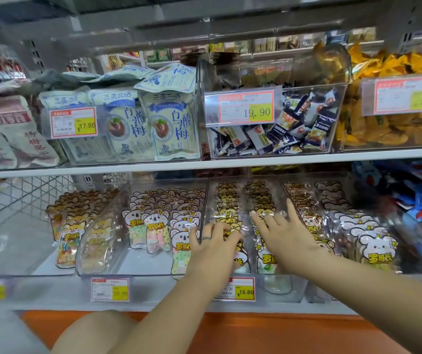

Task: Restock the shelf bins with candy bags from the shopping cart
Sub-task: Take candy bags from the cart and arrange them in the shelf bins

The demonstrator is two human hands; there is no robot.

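Note:
Clear plastic bins [206, 200] line the lower shelf, packed with rows of animal-shaped candy bags [258, 198]. Both my hands reach into the middle bin. My left hand [213, 245] lies over the front bags of the left row with its fingers curled on the top of a bag; a neighbouring koala bag [180, 241] stands just left of it. My right hand [280, 229] is spread flat with straight fingers, pressing on the tops of the yellow bags in the right row. No shopping cart is in view.
The upper shelf [204, 162] carries bins of white plum bags [169, 123], small dark wrapped candies [289, 134] and yellow packets [383, 129]. Price tags [235, 290] hang on the lower bin fronts. A wire basket [23, 198] stands at the lower left; an orange base runs below.

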